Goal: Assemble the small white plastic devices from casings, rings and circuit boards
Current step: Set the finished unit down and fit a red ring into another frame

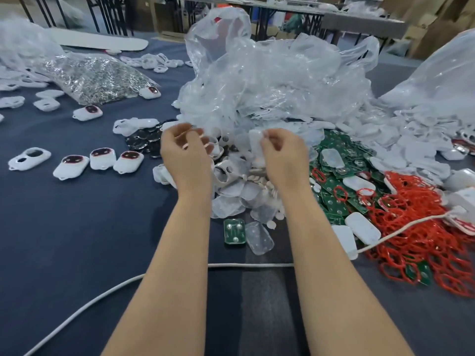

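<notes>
Head view: we are looking down along two bare forearms reaching over a dark table (pixel 77 227) toward a heap of parts. Our right hand (pixel 284 155) is pinching a pale, see-through casing (pixel 255 146) at its fingertips. The casing is sitting just left of that hand, in the gap between both hands, with its long axis pointing up and away from us. Our left hand (pixel 186 155) is hovering close beside it with the fingers curled. We cannot tell whether it is holding a small part.

The green boards (pixel 341 173) are lying just right of the right hand, so we are judging that hand the nearer one for fetching a board. The red rings (pixel 416 219) are spreading further right of it and closer to us. Finished devices (pixel 128 161) are lying in a row left of the left hand. A crumpled clear bag (pixel 270 73) is rising beyond both hands, and a white cable (pixel 246 265) is crossing under our forearms.

We are reading the next move as bringing the hands together around the casing.
</notes>
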Tool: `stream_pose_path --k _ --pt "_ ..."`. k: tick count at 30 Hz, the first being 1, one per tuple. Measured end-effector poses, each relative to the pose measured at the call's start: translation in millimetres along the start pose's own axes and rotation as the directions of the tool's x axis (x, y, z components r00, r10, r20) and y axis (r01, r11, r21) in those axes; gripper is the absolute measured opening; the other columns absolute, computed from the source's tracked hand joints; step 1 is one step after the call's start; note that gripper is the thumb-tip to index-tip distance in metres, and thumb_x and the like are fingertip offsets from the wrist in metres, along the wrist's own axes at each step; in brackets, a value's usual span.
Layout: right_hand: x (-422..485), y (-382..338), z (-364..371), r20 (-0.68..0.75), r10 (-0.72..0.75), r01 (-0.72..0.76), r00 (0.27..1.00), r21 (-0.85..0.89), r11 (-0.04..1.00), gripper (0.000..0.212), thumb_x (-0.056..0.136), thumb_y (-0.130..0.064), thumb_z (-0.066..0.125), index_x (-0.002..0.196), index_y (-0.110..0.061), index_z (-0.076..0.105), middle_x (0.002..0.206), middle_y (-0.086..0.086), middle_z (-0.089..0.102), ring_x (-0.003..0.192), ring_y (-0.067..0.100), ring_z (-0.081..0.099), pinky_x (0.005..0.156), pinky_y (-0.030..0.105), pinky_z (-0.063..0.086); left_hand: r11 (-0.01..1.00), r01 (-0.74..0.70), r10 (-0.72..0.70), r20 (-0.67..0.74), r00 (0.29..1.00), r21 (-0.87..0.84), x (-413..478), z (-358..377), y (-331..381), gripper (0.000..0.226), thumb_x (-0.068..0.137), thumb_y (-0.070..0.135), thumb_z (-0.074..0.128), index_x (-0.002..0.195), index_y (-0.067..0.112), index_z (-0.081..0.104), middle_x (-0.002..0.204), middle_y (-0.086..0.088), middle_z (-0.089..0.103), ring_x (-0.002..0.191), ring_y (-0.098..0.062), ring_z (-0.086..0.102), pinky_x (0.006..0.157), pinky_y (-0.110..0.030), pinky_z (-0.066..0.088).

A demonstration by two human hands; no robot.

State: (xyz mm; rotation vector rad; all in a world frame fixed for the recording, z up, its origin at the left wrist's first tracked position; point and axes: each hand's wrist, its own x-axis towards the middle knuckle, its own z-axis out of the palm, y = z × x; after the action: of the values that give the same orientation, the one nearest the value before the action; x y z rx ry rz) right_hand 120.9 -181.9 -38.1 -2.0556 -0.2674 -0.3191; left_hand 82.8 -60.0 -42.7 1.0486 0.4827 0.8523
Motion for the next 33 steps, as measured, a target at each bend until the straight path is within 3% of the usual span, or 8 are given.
stream_pose_path --k 3,7,12,17,23,26,28,33 --pt "2 1 -12 0.018 0.135 -0.134 0.991 0.308 0.942 0.01 0.092 -0.013 0.059 0.095 -0.02 0.065 0.082 -0.004 0.067 0.064 -0.001 0.056 0.065 0.015 0.046 0.983 -0.074 0.03 0.249 0.968 0.168 -9 6 0 0.009 0.096 0.006 0.049 0.098 0.01 0.057 0.072 -0.002 0.066 0.053 -0.006 0.061 0.055 -0.02 0.051" --pt "-3 5 -18 0.112 0.259 -0.278 0.959 0.536 0.797 0.013 0.092 -0.009 0.061 0.085 -0.02 0.063 0.079 0.002 0.067 0.072 0.013 0.062 0.075 0.029 0.055 0.911 -0.147 -0.067 0.49 0.869 0.386 -22 12 -4 0.004 0.095 0.021 0.058 0.096 0.018 0.06 0.081 0.001 0.068 0.07 -0.012 0.067 0.061 -0.025 0.057" --pt "-5 6 -19 0.158 0.285 -0.313 0.945 0.683 0.66 0.011 0.09 -0.004 0.061 0.083 -0.011 0.059 0.067 -0.002 0.065 0.062 0.009 0.064 0.062 0.021 0.055 0.767 -0.323 -0.052 0.556 0.83 0.554 -26 16 -10 0.032 0.086 0.035 0.069 0.114 0.022 0.059 0.116 0.004 0.058 0.087 -0.001 0.057 0.082 -0.022 0.049" --pt "-4 7 -16 0.167 0.262 -0.304 0.951 0.672 0.675 0.012 0.092 -0.005 0.06 0.082 -0.013 0.059 0.066 -0.003 0.067 0.064 0.008 0.065 0.062 0.019 0.053 0.779 -0.316 -0.074 0.581 0.811 0.541 -28 16 -7 0.025 0.089 0.026 0.066 0.112 0.015 0.063 0.103 0.004 0.068 0.095 -0.008 0.063 0.089 -0.025 0.051" --pt "-3 10 -20 0.033 0.374 -0.293 0.927 0.686 0.666 0.012 0.096 -0.007 0.053 0.087 -0.014 0.054 0.076 0.003 0.064 0.063 0.013 0.065 0.057 0.019 0.054 0.859 -0.122 -0.11 0.412 0.905 0.497 -22 16 -6 0.021 0.096 0.004 0.044 0.101 0.012 0.063 0.099 -0.008 0.069 0.089 -0.022 0.068 0.089 -0.043 0.055" --pt "-5 12 -20 -0.107 0.25 -0.207 0.962 0.311 0.928 0.003 0.094 -0.012 0.055 0.093 -0.015 0.055 0.082 0.002 0.065 0.065 0.013 0.061 0.063 0.025 0.051 0.94 0.038 -0.115 0.21 0.971 0.338 -17 13 0 0.019 0.1 0.015 0.043 0.088 0.014 0.058 0.085 -0.001 0.063 0.062 -0.008 0.061 0.06 -0.021 0.055" --pt "-7 12 -16 -0.069 0.133 -0.128 0.989 0.078 0.989 0.004 0.093 -0.016 0.055 0.097 -0.018 0.056 0.092 0.004 0.067 0.078 0.014 0.06 0.073 0.026 0.046 0.979 0.137 -0.146 0.055 0.988 0.149 -10 7 4 0.019 0.1 0.021 0.048 0.083 0.016 0.053 0.075 0.002 0.056 0.056 -0.006 0.052 0.049 -0.015 0.046" --pt "-9 2 2 -0.061 -0.088 0.077 0.994 -0.165 0.983 0.033 0.094 -0.009 0.05 0.126 -0.013 0.053 0.124 0.005 0.053 0.102 0.015 0.052 0.077 0.011 0.026 0.997 0.057 -0.045 -0.186 0.982 0.058 3 -3 7 0.009 0.096 0.021 0.056 0.091 0.015 0.052 0.083 0.002 0.055 0.07 -0.011 0.054 0.062 -0.025 0.052"
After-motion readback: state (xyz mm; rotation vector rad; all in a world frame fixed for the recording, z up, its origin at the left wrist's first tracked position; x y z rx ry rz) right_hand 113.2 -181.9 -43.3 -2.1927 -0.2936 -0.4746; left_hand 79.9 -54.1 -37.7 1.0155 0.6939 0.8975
